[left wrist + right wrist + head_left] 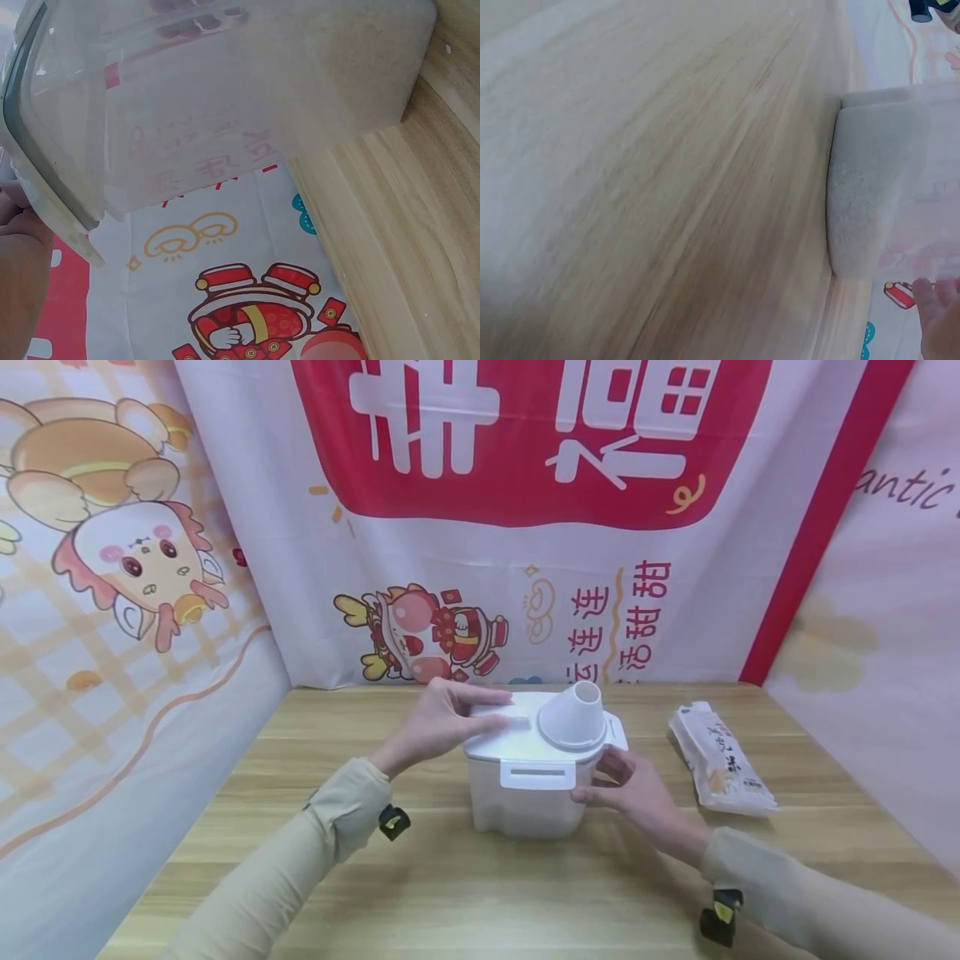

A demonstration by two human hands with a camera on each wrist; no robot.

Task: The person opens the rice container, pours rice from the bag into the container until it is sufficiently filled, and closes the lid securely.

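A white, translucent rice storage box (525, 806) stands upright on the table, its lid (498, 743) on top. Rice (360, 52) fills its lower part. A white cone-shaped cap (573, 718) rises from the right half of the lid. My left hand (442, 718) grips the lid at its left side, thumb and index finger reaching over the top. With my right hand (637, 789) I hold the box's right end just under the lid, thumb on the front, fingers round the corner. In the right wrist view only the fingertips (926, 300) show, beside the box wall.
To the right of the box lies a white printed plastic packet (722, 760). The wood-grain table (420, 893) meets a printed cloth backdrop (480, 568) behind the box. Cloth sides stand left and right. A stray rice grain (448, 49) lies on the table.
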